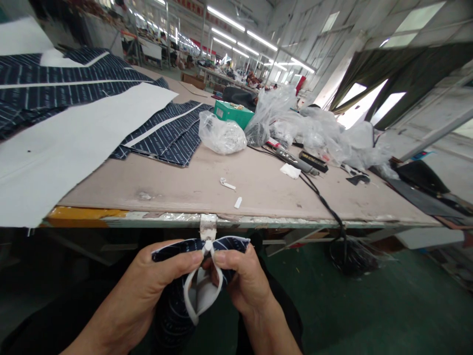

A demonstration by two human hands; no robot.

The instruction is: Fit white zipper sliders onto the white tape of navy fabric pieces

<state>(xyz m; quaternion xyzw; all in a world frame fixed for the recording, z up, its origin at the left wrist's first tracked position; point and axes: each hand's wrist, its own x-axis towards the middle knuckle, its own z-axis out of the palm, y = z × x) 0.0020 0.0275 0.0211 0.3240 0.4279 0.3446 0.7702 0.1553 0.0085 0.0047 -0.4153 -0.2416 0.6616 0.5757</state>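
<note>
Both my hands are below the table's front edge, pinching one small piece of navy striped fabric with a white lining. My left hand grips its left side with thumb and fingers closed. My right hand pinches the right side, thumb on top. The piece is folded open between them so that the white inside shows. A small white metal clip on the table edge sits just above the fabric.
A long worn work table holds navy striped fabric pieces, a large white sheet, clear plastic bags, a green box, a black cable and small white bits. Green floor lies to the right.
</note>
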